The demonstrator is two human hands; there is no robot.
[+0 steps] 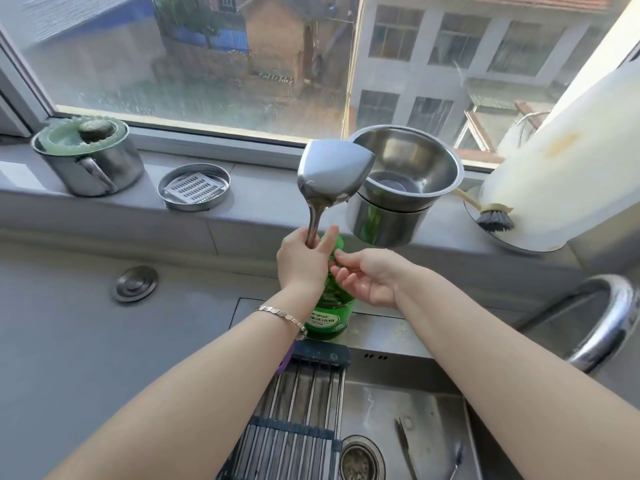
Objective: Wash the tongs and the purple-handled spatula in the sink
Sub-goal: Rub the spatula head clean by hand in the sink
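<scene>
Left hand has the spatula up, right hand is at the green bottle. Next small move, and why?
Probably dispense detergent onto the spatula: the right hand pinches the green bottle at its top, and the left hand holds the spatula blade-up beside it.

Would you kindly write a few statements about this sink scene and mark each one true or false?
1. The left hand holds the spatula with its blade pointing up. True.
2. The tongs are in the right hand. False: they lie in the sink, and the right hand is at the neck of the green bottle.
3. The steel bowl sits on top of a steel canister. True.
4. The dish brush lies in the sink. False: it is up on the windowsill, at the right.
</scene>
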